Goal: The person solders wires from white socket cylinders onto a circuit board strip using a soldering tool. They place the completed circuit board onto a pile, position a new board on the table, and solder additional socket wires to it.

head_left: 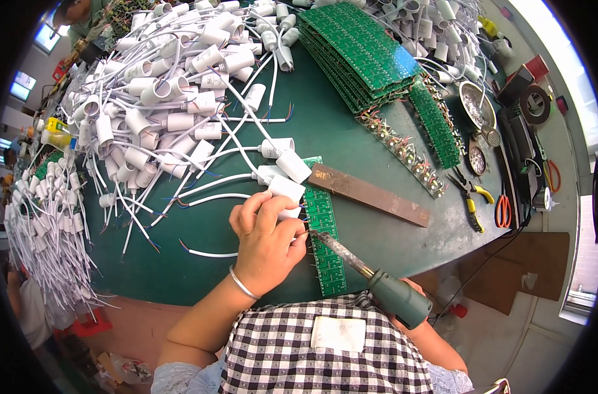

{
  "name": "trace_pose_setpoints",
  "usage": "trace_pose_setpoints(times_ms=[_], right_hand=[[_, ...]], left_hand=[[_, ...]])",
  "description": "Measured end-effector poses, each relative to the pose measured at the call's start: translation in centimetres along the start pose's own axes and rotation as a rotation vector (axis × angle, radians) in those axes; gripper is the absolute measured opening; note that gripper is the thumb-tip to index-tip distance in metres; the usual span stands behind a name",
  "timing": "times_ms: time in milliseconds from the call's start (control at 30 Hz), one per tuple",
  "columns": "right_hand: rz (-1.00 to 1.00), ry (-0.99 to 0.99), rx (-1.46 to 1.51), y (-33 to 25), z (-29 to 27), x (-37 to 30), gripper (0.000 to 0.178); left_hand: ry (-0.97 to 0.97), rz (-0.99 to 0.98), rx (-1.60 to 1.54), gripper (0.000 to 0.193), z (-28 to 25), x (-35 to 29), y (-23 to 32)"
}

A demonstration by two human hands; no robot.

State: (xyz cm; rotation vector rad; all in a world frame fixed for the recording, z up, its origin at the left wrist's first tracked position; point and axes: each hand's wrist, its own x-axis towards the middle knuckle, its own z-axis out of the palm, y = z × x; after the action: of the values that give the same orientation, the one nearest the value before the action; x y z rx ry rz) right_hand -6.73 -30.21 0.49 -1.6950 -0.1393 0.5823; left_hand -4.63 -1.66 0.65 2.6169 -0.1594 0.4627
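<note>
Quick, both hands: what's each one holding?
Left hand: closed on a white plastic socket.
Right hand: mostly hidden, gripping the green-handled soldering iron.

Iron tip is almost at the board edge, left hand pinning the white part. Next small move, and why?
Probably ease the green-handled soldering iron tip onto the wire ends at the narrow green circuit-board strip's left edge. The left hand already presses the white cylindrical plastic housing there; the right hand is mostly hidden behind the handle.

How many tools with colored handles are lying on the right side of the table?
2: yellow-handled pliers on the green table near its right edge, and orange-handled scissors just right of them. More may hide in the clutter behind.
</note>
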Motion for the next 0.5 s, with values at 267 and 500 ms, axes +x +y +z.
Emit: trace_pose_setpoints(times_ms=[267, 500], right_hand=[[-0.139, 0.056, 0.005, 0.4, -0.2, -1.2, 0.036], [-0.184, 0.01, -0.087, 1.6, -0.4, -1.3, 0.038]], left_hand=[[0.011, 0.003, 0.009, 0.016, 0.1, -0.1, 0.1], [0.042, 0.007, 0.018, 0.016, 0.1, -0.2, 0.0]])
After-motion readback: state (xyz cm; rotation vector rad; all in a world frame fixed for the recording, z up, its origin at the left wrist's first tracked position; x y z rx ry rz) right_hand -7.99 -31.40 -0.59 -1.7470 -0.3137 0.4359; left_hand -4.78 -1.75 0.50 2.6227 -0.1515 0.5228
